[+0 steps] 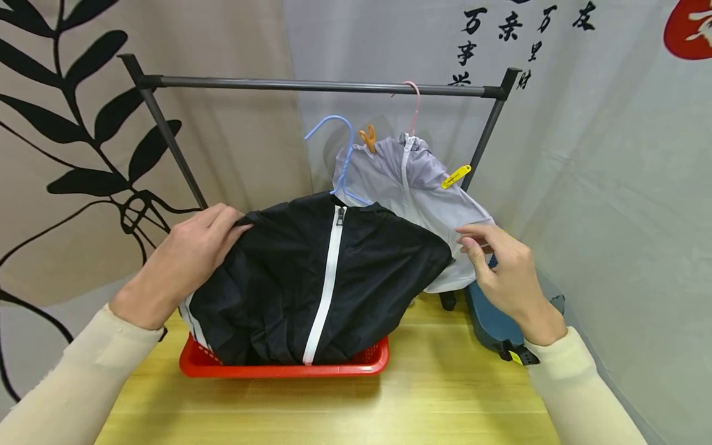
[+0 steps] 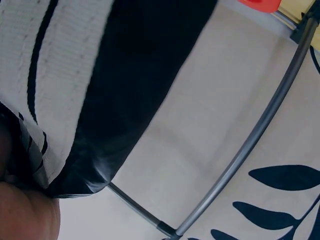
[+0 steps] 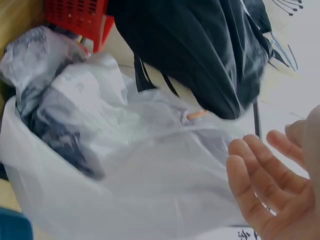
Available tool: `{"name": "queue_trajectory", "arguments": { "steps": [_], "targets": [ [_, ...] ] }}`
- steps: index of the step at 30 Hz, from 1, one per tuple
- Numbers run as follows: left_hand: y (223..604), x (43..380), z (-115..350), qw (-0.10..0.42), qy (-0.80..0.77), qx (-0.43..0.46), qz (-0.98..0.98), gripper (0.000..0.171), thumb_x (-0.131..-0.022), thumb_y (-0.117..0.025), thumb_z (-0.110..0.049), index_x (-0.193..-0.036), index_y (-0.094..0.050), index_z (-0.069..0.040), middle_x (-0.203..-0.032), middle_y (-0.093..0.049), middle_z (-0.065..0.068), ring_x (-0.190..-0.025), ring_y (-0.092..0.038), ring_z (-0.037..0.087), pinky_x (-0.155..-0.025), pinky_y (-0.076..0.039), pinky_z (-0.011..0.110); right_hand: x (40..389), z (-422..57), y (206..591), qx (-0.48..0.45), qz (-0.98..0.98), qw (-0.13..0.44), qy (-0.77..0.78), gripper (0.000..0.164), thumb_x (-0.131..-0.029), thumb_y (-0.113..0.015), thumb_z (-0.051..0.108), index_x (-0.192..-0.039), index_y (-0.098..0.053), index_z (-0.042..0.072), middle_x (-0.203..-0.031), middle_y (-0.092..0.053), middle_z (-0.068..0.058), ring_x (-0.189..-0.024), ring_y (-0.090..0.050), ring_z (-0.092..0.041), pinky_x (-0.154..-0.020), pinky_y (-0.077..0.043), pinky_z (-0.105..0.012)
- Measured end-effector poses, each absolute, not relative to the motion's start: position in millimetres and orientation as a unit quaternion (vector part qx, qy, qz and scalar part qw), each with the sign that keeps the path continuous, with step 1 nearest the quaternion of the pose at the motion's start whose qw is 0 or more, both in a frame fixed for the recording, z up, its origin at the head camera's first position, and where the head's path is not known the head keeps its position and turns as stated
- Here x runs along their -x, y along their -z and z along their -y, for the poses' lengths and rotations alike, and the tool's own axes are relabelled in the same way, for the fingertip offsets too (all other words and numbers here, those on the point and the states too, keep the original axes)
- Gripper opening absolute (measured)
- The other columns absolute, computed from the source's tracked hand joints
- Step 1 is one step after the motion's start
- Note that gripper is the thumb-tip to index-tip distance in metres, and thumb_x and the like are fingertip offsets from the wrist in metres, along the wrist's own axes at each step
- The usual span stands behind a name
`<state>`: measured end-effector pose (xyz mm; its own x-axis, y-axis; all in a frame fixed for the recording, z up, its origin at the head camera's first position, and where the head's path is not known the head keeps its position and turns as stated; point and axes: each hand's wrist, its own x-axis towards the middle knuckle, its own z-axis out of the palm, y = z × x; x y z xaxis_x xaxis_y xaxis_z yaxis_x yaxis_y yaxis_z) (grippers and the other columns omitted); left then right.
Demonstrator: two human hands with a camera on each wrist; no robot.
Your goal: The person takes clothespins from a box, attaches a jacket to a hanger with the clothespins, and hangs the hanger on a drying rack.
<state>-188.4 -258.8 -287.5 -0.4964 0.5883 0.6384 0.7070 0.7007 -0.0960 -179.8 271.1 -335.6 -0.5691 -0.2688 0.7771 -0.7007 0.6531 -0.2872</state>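
A black jacket with a white front zipper hangs over a red basket. My left hand grips the jacket's shoulder at the left; the left wrist view shows a white striped band along the fabric. A blue hanger sticks up from the collar, its hook off the bar. To the right, my right hand is apart from the jacket's other shoulder, fingers loosely bent and holding nothing. In the right wrist view, this hand is beside a pale grey jacket.
A dark metal rack stands behind. The grey jacket hangs from its bar on a pink hanger, with an orange clip and a yellow clip. A blue bag lies right on the wooden table.
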Motion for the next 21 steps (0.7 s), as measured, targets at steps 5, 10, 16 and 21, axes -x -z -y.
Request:
{"name": "queue_trajectory", "arguments": {
  "steps": [5, 10, 16, 21],
  "targets": [
    [289.3, 187.0, 259.9, 0.338, 0.082, 0.373, 0.86, 0.029, -0.12, -0.062, -0.027, -0.114, -0.062, 0.002, -0.095, -0.065, 0.011, -0.079, -0.063, 0.024, -0.072, -0.068, 0.047, 179.0, -287.5, 329.5, -0.273, 0.821, 0.389, -0.316, 0.027, -0.102, -0.077, -0.011, -0.126, -0.083, -0.001, -0.103, -0.086, -0.012, -0.082, -0.077, -0.006, -0.091, -0.054, -0.003],
    [289.2, 186.9, 260.9, 0.348, 0.087, 0.371, 0.856, 0.03, -0.121, -0.061, -0.025, -0.113, -0.061, 0.003, -0.095, -0.065, 0.013, -0.079, -0.064, 0.026, -0.07, -0.065, 0.047, 182.1, -308.1, 325.0, -0.232, 0.81, 0.409, -0.35, 0.019, -0.106, -0.07, -0.009, -0.121, -0.082, -0.008, -0.095, -0.084, -0.019, -0.083, -0.067, 0.016, -0.083, -0.052, -0.001],
    [290.9, 184.1, 264.3, 0.343, 0.088, 0.366, 0.861, 0.019, -0.112, -0.076, -0.008, -0.114, -0.061, 0.003, -0.094, -0.063, 0.012, -0.079, -0.063, 0.027, -0.069, -0.063, 0.046, 187.3, -335.9, 329.3, -0.155, 0.832, 0.392, -0.361, 0.016, -0.112, -0.068, -0.001, -0.121, -0.081, -0.006, -0.092, -0.076, 0.014, -0.076, -0.065, 0.02, -0.076, -0.05, 0.0],
    [293.1, 182.3, 266.9, 0.342, 0.09, 0.363, 0.862, 0.02, -0.112, -0.076, -0.01, -0.114, -0.061, 0.003, -0.095, -0.064, 0.013, -0.079, -0.065, 0.027, -0.07, -0.065, 0.047, 192.5, -359.2, 342.6, -0.106, 0.897, 0.3, -0.306, 0.021, -0.117, -0.068, 0.015, -0.128, -0.081, 0.004, -0.094, -0.083, 0.0, -0.076, -0.061, 0.021, -0.072, -0.046, -0.003]
  ]
}}
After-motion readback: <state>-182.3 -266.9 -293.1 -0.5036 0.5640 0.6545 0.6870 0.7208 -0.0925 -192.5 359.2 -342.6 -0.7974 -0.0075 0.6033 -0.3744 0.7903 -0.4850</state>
